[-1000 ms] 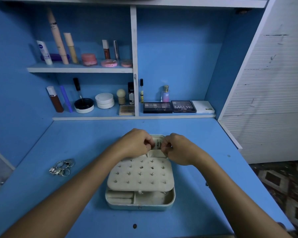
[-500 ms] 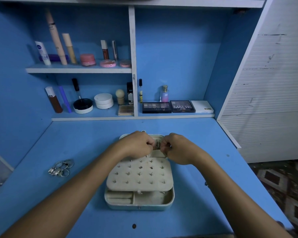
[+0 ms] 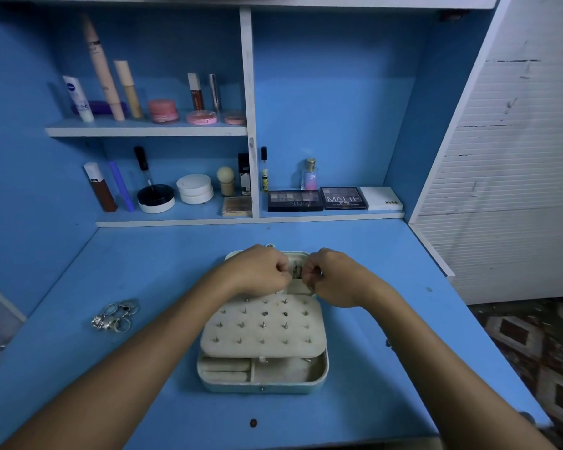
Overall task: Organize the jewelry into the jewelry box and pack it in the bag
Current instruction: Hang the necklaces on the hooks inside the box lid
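Left hand (image 3: 260,269) and right hand (image 3: 333,276) both curled into loose fists over the far end of the jewelry box (image 3: 263,383), fingertips facing each other across a small gap. Something thin and metallic sits between them, looks like a small piece being pinched, too small to say what, and can't confirm which hand actually has it

Box is open on the tabletop (image 3: 371,401), dead centre. Stud panel (image 3: 263,326) lies flat across the middle with earrings poked through, open compartments at 6 o'clock of the panel, hands working the section at 12 o'clock

Pile of rings (image 3: 116,316) loose on the tabletop at 9 o'clock from the box, well apart, not packed yet. No bag in view

Judgement: early-mid, fastening or seating a small piece in the far section. To do it well: keep the piece low over the box so a drop lands inside, wrists off the stud panel to avoid knocking posts, seat fully before letting go. Then the rings

Shelves (image 3: 143,129) behind at 12 o'clock hold cosmetics, palettes (image 3: 317,200) on the lower ledge, irrelevant
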